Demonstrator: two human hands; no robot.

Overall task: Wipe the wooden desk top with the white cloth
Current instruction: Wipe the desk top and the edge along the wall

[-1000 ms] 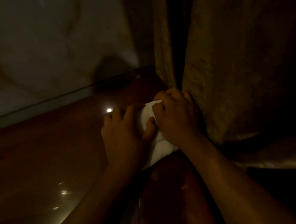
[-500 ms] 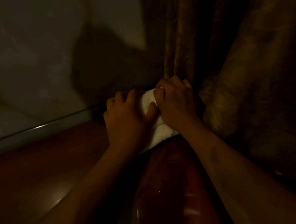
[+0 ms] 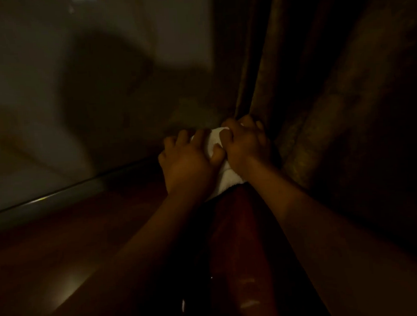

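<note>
Under both hands: white cloth [image 3: 220,181] pressed on wooden desk top [image 3: 85,229].

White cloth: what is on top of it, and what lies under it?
Both hands press on the white cloth: left hand and right hand. Below its near edge the wooden desk top shows. The surface directly beneath the cloth is covered.

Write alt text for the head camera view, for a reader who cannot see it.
Two hands, the left hand and the right hand, press a white cloth onto a dark wooden desk top in its far corner. A brown curtain hangs at the right, touching the right hand; the room is dim.
</note>
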